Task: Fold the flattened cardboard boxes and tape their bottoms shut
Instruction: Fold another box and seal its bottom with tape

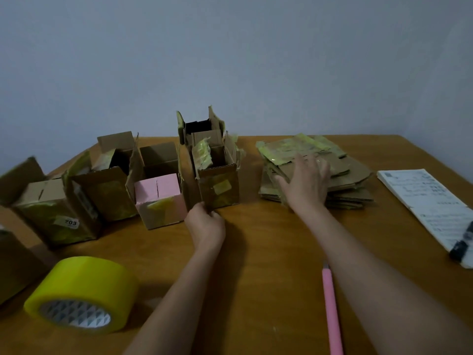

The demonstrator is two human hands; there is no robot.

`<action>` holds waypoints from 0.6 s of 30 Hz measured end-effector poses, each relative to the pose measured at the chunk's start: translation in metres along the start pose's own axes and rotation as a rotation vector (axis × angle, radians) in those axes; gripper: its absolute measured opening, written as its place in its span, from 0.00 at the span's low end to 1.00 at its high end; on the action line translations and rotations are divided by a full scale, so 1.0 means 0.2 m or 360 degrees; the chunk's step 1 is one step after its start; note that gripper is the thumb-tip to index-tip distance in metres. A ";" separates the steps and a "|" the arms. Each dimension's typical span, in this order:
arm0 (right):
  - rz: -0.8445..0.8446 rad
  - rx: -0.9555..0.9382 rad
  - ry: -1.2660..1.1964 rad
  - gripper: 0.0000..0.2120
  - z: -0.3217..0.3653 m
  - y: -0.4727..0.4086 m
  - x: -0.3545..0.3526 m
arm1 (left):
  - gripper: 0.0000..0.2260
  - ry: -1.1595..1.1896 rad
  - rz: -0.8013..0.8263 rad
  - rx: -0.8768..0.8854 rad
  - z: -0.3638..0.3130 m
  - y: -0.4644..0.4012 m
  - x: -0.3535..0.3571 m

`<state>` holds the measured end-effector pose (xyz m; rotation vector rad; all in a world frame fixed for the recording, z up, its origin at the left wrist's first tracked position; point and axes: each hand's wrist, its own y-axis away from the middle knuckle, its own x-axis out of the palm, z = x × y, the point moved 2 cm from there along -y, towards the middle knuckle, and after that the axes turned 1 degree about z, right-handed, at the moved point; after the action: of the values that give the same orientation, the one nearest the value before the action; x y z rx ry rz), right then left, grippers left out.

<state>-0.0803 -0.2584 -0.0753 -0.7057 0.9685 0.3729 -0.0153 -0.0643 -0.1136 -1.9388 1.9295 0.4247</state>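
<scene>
Tape roll, pink cutter, notepad around boxes

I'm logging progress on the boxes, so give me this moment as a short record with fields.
left hand: touching the bottom corner of a standing brown box
right hand: flat on the stack of flattened boxes
pink box: standing, open top
tape roll: yellow, near left on table
pink cutter: beside right forearm

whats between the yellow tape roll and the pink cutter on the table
In the head view, the left forearm crosses the gap between the yellow tape roll and the pink cutter; otherwise only bare wooden table lies there.
</scene>
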 end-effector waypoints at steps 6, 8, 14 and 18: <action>0.0137 0.0041 -0.0144 0.15 -0.10 0.01 -0.03 | 0.17 -0.0030 0.0133 0.0047 -0.02 0.12 0.01; 0.0019 0.0026 -0.0152 0.19 -0.13 0.03 -0.08 | 0.17 -0.0039 0.0169 0.0074 -0.03 0.15 0.00; -0.0379 -0.0025 -0.0366 0.15 -0.19 0.12 -0.36 | 0.16 -0.0043 0.0228 0.0244 -0.08 0.28 -0.05; -0.0581 0.0044 -0.0522 0.14 -0.23 0.23 -0.56 | 0.14 -0.0003 0.0208 0.0417 -0.14 0.37 -0.13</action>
<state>-0.1952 -0.2555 -0.0142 -0.7519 0.5200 0.1456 -0.0919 -0.0540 -0.0805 -1.6538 2.0050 0.1955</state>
